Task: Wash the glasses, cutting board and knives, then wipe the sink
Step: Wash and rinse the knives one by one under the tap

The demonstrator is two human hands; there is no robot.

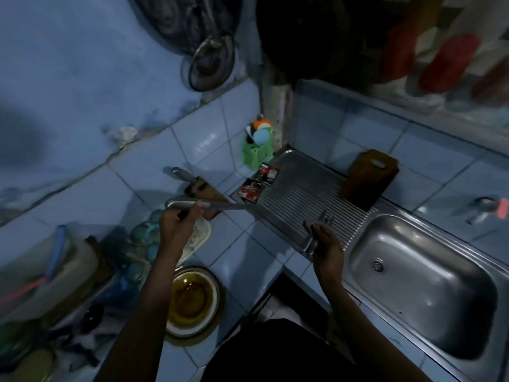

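My left hand (pixel 179 220) grips the handle of a long knife (pixel 220 206), whose blade points right toward the ribbed drainboard (pixel 300 194). A wooden knife block (pixel 202 193) with another knife handle stands just behind that hand. My right hand (pixel 325 244) holds a bundle of metal cutlery (pixel 316 230) over the drainboard's front edge. A brown wooden cutting board (pixel 369 177) leans upright against the tiled wall behind the drainboard. The steel sink (pixel 429 285) lies to the right, its basin bare around the drain. Several glasses (pixel 140 244) sit dimly at the left.
A green utensil caddy (pixel 257 147) stands in the tiled corner, with two small red sachets (pixel 259 180) beside it. A bowl of yellowish liquid (pixel 191 299) sits on the counter near my left forearm. The tap (pixel 487 209) is on the right wall. Clutter fills the lower left.
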